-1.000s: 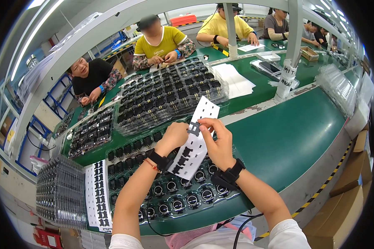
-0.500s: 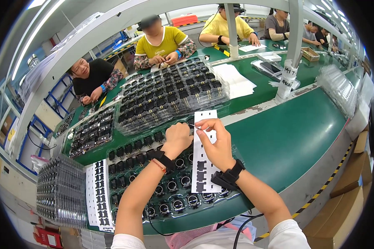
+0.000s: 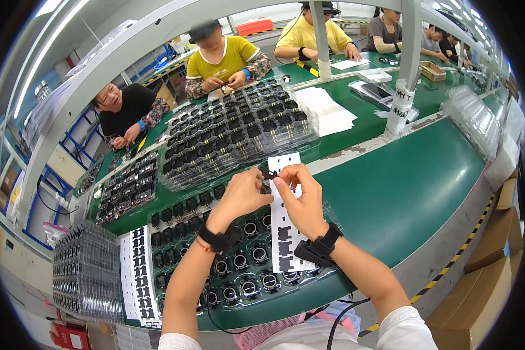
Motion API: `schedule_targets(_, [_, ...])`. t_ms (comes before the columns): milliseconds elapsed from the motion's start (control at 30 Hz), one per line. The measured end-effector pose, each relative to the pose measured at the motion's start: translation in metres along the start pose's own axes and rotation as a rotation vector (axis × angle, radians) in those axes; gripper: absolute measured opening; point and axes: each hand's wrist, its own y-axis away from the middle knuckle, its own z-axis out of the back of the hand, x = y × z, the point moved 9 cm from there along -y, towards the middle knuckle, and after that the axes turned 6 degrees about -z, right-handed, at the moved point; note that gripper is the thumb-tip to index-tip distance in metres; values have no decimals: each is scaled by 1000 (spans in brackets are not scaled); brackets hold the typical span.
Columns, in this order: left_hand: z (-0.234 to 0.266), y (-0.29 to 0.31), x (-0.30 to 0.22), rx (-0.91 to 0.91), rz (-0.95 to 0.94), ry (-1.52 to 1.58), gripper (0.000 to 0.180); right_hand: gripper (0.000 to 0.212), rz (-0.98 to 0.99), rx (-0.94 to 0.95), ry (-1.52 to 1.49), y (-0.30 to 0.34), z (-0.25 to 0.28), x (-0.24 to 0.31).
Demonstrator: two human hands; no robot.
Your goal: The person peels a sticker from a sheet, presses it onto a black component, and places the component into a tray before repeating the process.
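My left hand (image 3: 242,193) is closed above the far edge of a clear tray (image 3: 252,300), with a small black part (image 3: 267,171) showing at its fingertips. Thumb and forefinger of my right hand (image 3: 302,201) are pinched at the right end of this black part, so both hands meet on it. Its finer shape is too small to make out. Under my right hand lies a white sheet (image 3: 278,224) with black cut-out stickers at its near end and small black marks farther up. The tray holds round ringed parts in its near rows and black parts in its far rows.
Stacked clear trays of black parts (image 3: 233,125) stand beyond my hands. Another tray stack (image 3: 84,274) and a second sticker sheet (image 3: 137,274) are at the left. Cardboard boxes (image 3: 478,291) line the right. Several co-workers sit across the green bench (image 3: 391,192).
My left hand has turned and its fingers have opened out slightly, so more of the black part shows between my fingertips. My right hand keeps its pinch, nearly in place.
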Motion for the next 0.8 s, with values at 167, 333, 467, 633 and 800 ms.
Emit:
schedule_targets(167, [13, 25, -8, -171, -149, 641, 38, 11, -111, -17, -67, -3, 6, -11])
schedule_targets(333, [10, 42, 2, -273, -84, 921, 38, 10, -182, 140, -10, -1, -8, -21])
schedule_targets(467, [9, 46, 5, -298, -69, 925, 40, 9, -254, 243, -3, 3, -17, -27])
schedule_targets(633, [8, 46, 4, -287, -73, 921, 41, 9, -281, 293, -46, 5, -22, -30])
schedule_targets(800, [9, 46, 4, -276, -91, 922, 42, 10, -288, 299, -47, 3, -24, -29])
